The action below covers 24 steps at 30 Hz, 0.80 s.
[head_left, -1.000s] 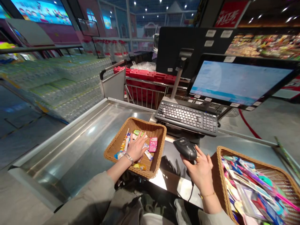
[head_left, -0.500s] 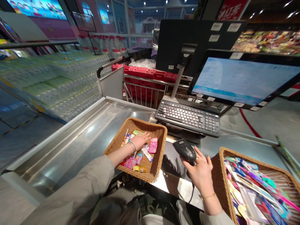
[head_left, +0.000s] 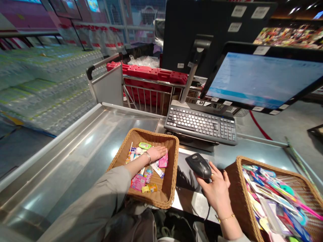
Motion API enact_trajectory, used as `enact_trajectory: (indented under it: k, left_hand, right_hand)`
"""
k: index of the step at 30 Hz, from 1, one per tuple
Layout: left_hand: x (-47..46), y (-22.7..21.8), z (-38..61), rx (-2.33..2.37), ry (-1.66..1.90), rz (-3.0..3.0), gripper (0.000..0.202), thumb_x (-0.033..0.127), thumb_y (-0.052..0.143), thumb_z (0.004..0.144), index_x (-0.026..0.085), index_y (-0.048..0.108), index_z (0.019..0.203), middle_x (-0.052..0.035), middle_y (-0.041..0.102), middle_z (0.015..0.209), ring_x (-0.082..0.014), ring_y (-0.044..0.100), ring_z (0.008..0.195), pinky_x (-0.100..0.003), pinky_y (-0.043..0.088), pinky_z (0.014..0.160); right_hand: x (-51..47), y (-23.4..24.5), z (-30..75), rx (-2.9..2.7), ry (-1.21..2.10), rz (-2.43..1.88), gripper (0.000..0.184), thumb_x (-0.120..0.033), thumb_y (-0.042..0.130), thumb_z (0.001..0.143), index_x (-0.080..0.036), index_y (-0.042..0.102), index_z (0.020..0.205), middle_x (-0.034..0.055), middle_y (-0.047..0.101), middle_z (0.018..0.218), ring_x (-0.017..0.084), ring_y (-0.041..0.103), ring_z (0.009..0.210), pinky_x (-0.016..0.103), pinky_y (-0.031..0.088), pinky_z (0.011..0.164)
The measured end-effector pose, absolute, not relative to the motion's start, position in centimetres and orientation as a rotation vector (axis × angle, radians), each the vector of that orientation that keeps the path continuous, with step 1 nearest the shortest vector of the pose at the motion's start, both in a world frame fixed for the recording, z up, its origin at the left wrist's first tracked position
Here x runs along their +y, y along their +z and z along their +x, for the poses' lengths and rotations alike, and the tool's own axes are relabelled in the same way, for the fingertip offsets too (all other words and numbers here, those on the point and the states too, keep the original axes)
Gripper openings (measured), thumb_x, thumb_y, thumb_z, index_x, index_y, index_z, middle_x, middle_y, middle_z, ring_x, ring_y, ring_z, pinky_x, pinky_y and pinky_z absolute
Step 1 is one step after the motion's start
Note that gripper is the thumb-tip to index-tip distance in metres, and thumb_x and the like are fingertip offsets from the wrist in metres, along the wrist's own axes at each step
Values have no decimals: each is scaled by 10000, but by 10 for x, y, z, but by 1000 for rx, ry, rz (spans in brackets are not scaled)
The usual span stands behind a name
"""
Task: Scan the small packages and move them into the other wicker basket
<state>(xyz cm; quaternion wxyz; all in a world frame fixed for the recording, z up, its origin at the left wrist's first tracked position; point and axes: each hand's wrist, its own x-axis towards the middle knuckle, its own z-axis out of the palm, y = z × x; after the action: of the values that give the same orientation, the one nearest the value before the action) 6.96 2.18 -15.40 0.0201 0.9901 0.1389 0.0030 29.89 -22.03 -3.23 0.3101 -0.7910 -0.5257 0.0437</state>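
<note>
Checkout table [head_left: 83, 151], steel: 1.

Wicker baskets: 2.
- Left basket [head_left: 173, 174], standing on the table in front of the keyboard. It holds small sweet packets in a loose heap (they overlap, so no exact count). Those that can be told apart: 1 green packet [head_left: 144, 146] at the far side, 1 pink packet [head_left: 164, 160] by the right wall, 1 yellow packet [head_left: 149, 188] at the near side.
- Right basket [head_left: 238, 201], at the right edge of the view, filled with long flat carded items. Number cannot be told.

Hands: 2, with 1 bracelet on each wrist.
- Left hand [head_left: 157, 153]: inside the left basket, palm down on the heap. The fingers lie straight and close together, gripping nothing, with their tips touching the pink packet.
- Right hand [head_left: 217, 190]: between the two baskets, above the table. Its fingers are wrapped round the handle of the barcode scanner.

Barcode scanner [head_left: 199, 165]: 1, black, corded, head pointing towards the left basket.

Keyboard [head_left: 202, 122]: 1, beyond the baskets.

Screens: 2. The lit monitor [head_left: 262, 79] faces the person. The rear monitor [head_left: 196, 20] shows only its back.

Shopping cart [head_left: 141, 87]: 1, beyond the table, with red crates behind it.
</note>
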Motion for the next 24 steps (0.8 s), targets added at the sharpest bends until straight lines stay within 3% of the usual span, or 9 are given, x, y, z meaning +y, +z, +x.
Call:
enact_trajectory:
  k: [8, 17, 24]
  left_hand:
    - [29, -163, 78, 231, 52, 3076, 362, 109, 505, 881, 232, 597, 1209, -66, 585, 1342, -137, 510, 1269, -319, 382, 1056]
    - [30, -157, 76, 177, 2, 3115, 221, 157, 501, 895, 223, 649, 1046, -64, 583, 1344, -157, 521, 1253, -343, 376, 1062]
    - [20, -138, 66, 202, 25, 3149, 225, 121, 491, 865, 163, 638, 1030, -123, 694, 1079, -196, 569, 1165, -397, 290, 1121]
  right_hand:
    - [-227, -40, 296, -1393, 101, -2109, 336, -544, 547, 765, -253, 711, 804, 57, 717, 1053, 293, 524, 1210, 578, 107, 1102]
    - [-230, -42, 291, -1366, 81, -2155, 385, -570, 545, 755, -243, 715, 866, 93, 681, 1156, 300, 532, 1204, 595, 120, 1098]
    - [-232, -45, 292, -1368, 98, -2141, 329, -540, 569, 751, -260, 713, 844, 57, 700, 1111, 291, 530, 1217, 596, 98, 1106]
